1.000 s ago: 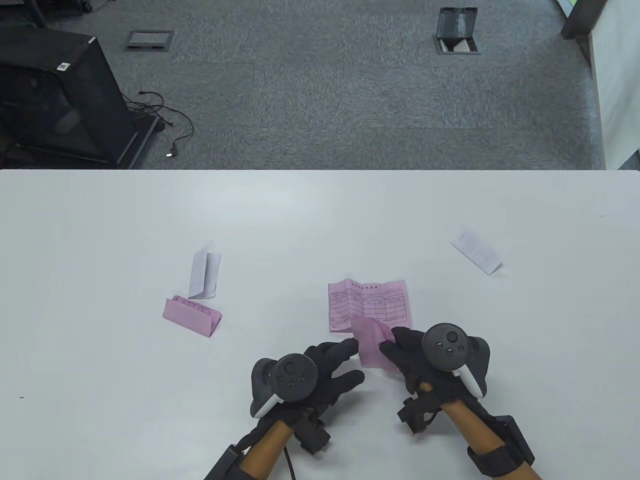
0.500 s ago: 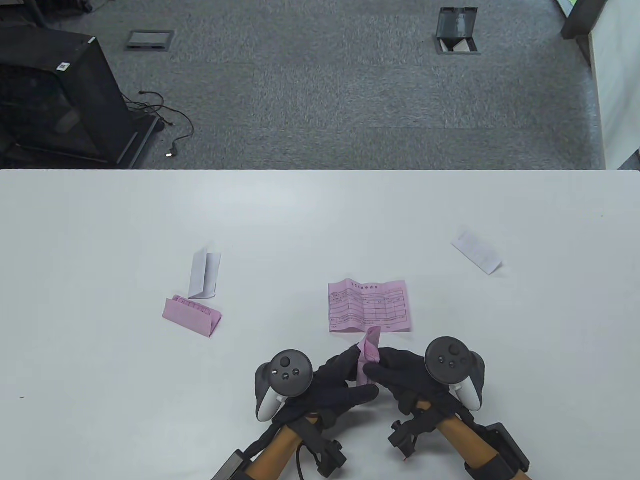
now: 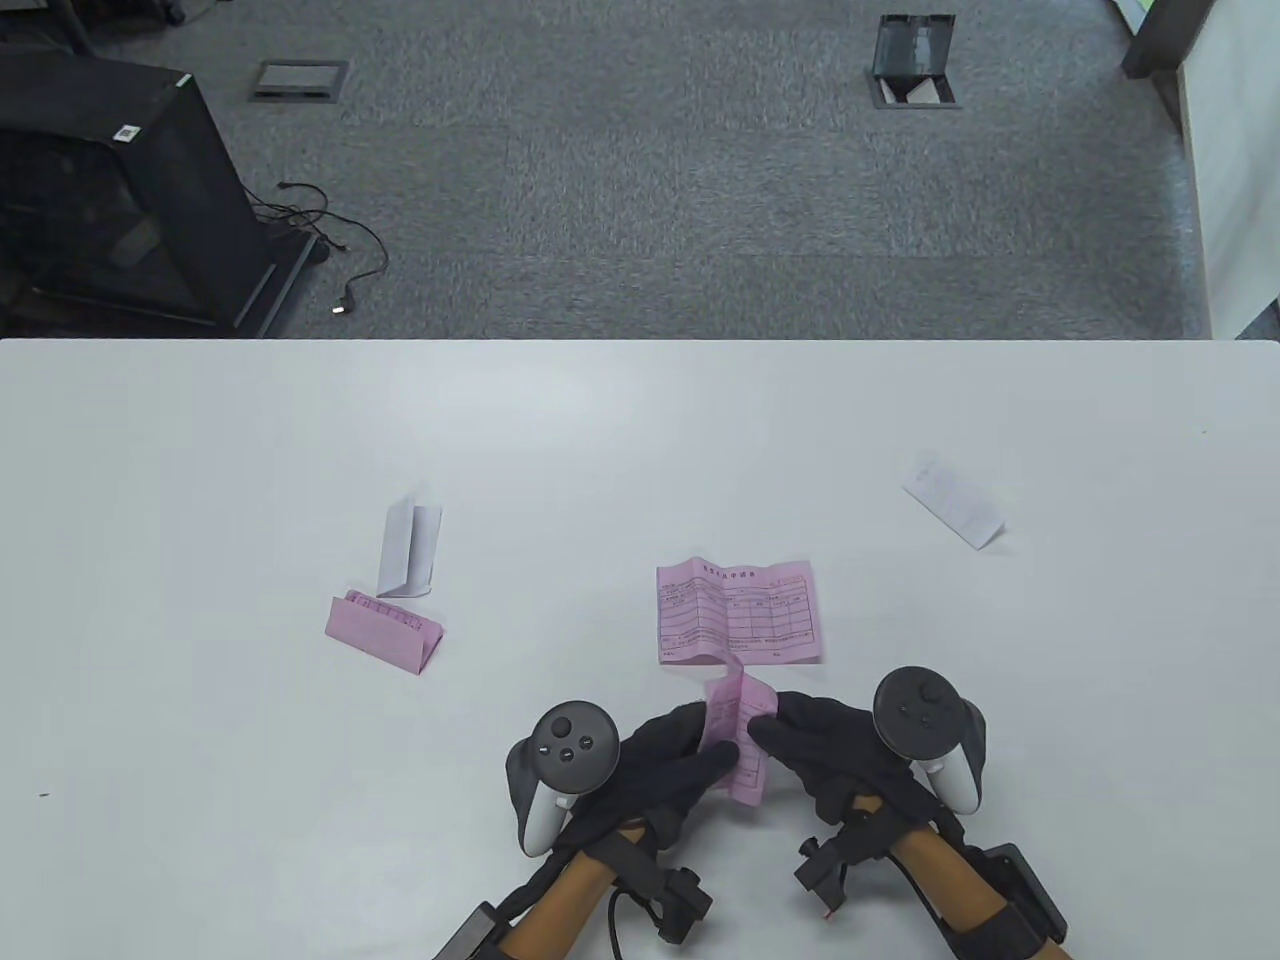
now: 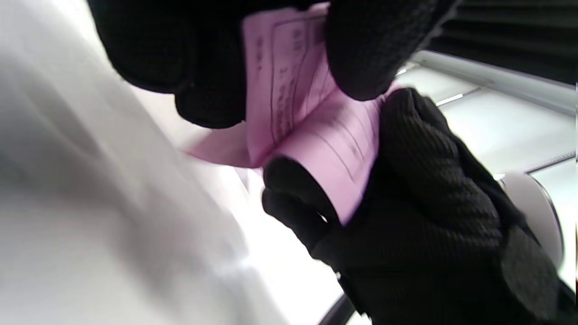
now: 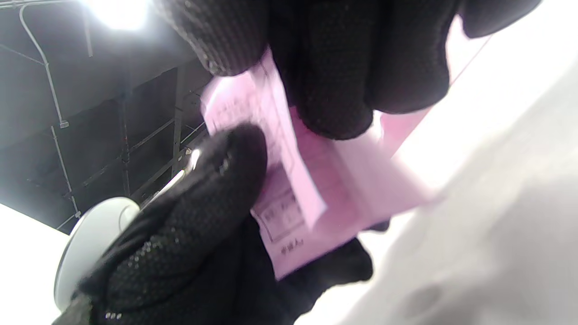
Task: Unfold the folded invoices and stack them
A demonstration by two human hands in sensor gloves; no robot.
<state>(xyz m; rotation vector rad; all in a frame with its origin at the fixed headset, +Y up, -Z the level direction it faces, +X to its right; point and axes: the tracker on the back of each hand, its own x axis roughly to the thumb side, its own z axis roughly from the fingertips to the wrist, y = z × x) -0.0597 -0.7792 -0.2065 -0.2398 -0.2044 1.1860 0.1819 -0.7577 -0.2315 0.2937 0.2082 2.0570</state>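
My left hand (image 3: pixel 660 765) and right hand (image 3: pixel 825 745), both in black knit gloves, meet fingertip to fingertip near the worktop's front edge, each pinching one side of a partly folded pink paper invoice (image 3: pixel 738 735); forearms bare.

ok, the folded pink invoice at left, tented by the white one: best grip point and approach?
Judging by its pose, pinch the folded pink invoice at its raised fold ridge along the far edge, coming from above with the left hand once free. It stands tented on the table, so that ridge is lifted; the flat flaps offer little to catch.
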